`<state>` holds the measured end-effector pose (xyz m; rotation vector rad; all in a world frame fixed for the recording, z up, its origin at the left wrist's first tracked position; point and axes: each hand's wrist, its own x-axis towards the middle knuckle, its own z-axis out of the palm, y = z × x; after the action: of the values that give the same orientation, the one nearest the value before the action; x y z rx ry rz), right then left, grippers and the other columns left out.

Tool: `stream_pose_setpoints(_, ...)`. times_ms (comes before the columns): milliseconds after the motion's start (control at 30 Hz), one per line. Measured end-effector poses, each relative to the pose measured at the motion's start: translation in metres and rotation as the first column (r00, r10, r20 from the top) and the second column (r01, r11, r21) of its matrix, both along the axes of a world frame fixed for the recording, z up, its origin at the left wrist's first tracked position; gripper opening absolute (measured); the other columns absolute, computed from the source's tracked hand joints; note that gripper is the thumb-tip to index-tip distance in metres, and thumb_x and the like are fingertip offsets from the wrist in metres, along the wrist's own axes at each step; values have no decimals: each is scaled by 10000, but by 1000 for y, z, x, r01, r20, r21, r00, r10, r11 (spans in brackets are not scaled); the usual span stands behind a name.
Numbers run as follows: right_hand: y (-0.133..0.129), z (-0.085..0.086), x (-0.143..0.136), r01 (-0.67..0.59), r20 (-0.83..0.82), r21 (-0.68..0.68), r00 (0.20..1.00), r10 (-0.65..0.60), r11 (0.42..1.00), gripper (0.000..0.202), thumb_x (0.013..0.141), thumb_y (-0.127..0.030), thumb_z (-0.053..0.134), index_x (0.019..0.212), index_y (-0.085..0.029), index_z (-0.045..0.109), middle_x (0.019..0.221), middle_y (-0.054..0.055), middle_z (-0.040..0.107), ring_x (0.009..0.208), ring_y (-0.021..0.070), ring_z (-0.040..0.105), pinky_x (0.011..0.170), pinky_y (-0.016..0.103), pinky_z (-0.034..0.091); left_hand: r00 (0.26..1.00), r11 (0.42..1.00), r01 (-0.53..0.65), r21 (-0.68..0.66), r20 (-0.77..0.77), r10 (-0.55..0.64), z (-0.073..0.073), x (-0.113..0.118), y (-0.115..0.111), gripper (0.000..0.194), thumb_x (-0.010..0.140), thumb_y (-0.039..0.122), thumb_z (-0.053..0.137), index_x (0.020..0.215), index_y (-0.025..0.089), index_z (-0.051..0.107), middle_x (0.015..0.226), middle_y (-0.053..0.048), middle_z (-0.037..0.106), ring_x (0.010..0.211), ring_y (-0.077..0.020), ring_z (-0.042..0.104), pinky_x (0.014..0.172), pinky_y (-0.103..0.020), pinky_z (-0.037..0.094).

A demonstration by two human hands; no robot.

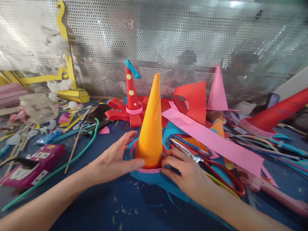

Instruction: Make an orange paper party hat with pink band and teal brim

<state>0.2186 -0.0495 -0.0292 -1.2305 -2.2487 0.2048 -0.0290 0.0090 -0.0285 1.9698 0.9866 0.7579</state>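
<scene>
An orange-yellow paper cone (151, 134) stands upright at the middle, its base ringed by a pink paper band (147, 170). Blue paper (150, 178) lies around and below the band. My left hand (117, 157) is at the left of the cone's base, fingers apart, thumb reaching across the front near the band. On the other side, my right hand (184, 171) has its fingers closed together at the right end of the pink band, pinching its edge.
Red-handled scissors (226, 173) and a long pink strip (214, 138) lie on the right. Behind stands a dotted red cone (131, 91). A pink cone (218, 91) is farther right. At left are a magenta power strip (45, 160) and a teal strip (79, 154).
</scene>
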Motion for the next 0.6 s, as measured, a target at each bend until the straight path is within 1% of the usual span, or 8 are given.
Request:
stream_pose_setpoints(67, 0, -2, 1, 16, -26, -6, 1000, -16, 1000, 88, 870, -156, 634, 819, -224, 611, 900, 23, 593, 889, 200, 573, 907, 450, 461, 992, 996, 55, 65, -121, -46, 0, 2, -2, 838, 722, 431, 758, 1411, 269, 309, 1452, -139, 452, 1326, -335, 451, 1066, -539, 411)
stream_pose_setpoints(167, -1, -6, 1, 43, -50, -5, 998, -43, 999, 81, 869, -161, 634, 831, -232, 623, 972, 32, 581, 953, 215, 570, 918, 449, 453, 960, 984, 101, 150, -273, -57, -4, 5, -1, 751, 771, 467, 708, 1387, 233, 347, 1399, -150, 511, 1282, -341, 495, 1055, -536, 411)
stream_pose_setpoints(267, -2, -7, 1, 58, -92, -42, 994, -62, 997, 98, 862, -140, 638, 828, -231, 625, 1019, 32, 568, 946, 194, 583, 857, 378, 483, 944, 973, 109, 203, -329, -38, -8, 6, -1, 697, 811, 509, 651, 1371, 209, 365, 1380, -161, 529, 1272, -350, 503, 1044, -527, 414)
stream_pose_setpoints(333, -3, -6, -1, 45, -128, -93, 990, -57, 995, 110, 865, -122, 632, 834, -226, 620, 1022, 24, 564, 917, 160, 597, 833, 325, 494, 937, 972, 113, 204, -347, -37, -5, 5, -3, 670, 817, 520, 639, 1360, 224, 381, 1367, -146, 545, 1254, -349, 522, 1026, -511, 431)
stream_pose_setpoints(400, -4, -4, -3, 8, -158, -127, 987, -29, 992, 106, 876, -120, 621, 841, -220, 617, 1009, 19, 568, 903, 137, 604, 829, 289, 497, 935, 977, 105, 186, -353, -33, 1, 3, -7, 670, 810, 528, 647, 1358, 245, 384, 1327, -119, 583, 1202, -339, 568, 985, -478, 468)
stream_pose_setpoints(500, -5, -2, -7, -46, -165, -106, 986, 28, 993, 99, 875, -111, 620, 839, -203, 620, 999, 29, 577, 900, 134, 602, 818, 271, 503, 946, 984, 69, 162, -324, -12, 7, 0, -11, 687, 775, 538, 684, 1338, 273, 392, 1251, -76, 636, 1097, -315, 633, 901, -425, 518)
stream_pose_setpoints(600, -4, -4, -8, -46, -145, -61, 989, 37, 997, 108, 868, -86, 615, 837, -190, 620, 1025, 48, 578, 933, 147, 598, 838, 284, 504, 974, 985, 27, 169, -227, 12, 5, 4, -12, 693, 738, 499, 735, 1308, 284, 404, 1211, -48, 647, 1043, -286, 649, 875, -401, 528)
